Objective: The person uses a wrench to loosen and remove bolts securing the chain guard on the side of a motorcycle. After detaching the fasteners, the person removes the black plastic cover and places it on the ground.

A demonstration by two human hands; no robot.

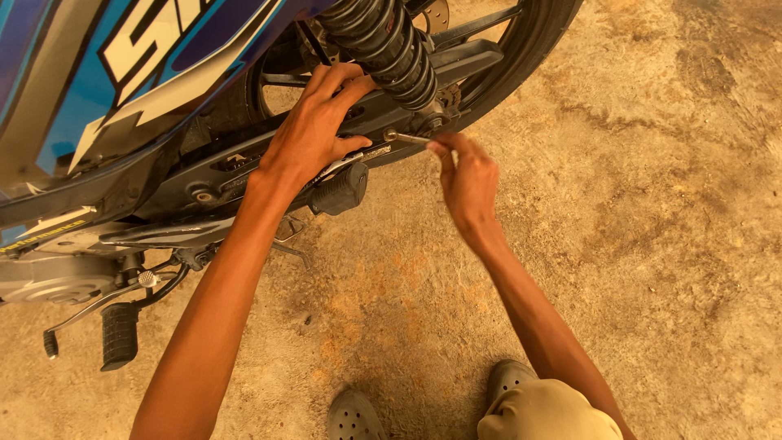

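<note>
A blue motorcycle (73, 90) stands side-on in front of me, its rear wheel (521, 49) at the top. My left hand (314, 130) rests with spread fingers on the black chain cover (244, 163), just below the coiled black rear shock (391, 45). My right hand (464, 175) pinches the end of a thin metal tool (405, 138). The tool's tip sits at the bolt by the shock's lower mount (428, 122).
A black passenger footpeg (338, 191) juts out under my left hand. The front footpeg (119, 336) and a metal pedal lever (81, 314) sit lower left. Bare stained concrete floor (652, 228) spreads to the right. My grey clog shoes (354, 417) are at the bottom.
</note>
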